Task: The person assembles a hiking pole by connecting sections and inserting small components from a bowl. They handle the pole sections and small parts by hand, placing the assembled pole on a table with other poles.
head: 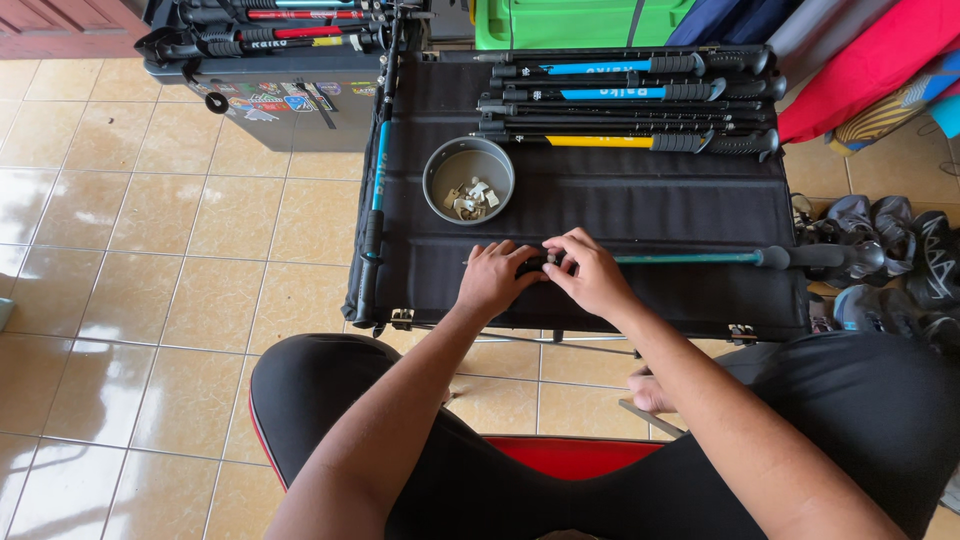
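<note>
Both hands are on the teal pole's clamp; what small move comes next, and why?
Probably steady the pole with the left hand while the right hand works the clamp: both hands meet there, and the bowl of small parts sits just beyond, within reach.

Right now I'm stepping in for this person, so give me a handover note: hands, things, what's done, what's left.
Left hand and right hand: both closed on the clamp section of the teal pole lying across the black table.
Bowl: small pale parts inside, just behind the hands.
Pole stack: at the table's far edge.
One blue pole: along the table's left edge.
Done or left: cannot tell.
</note>
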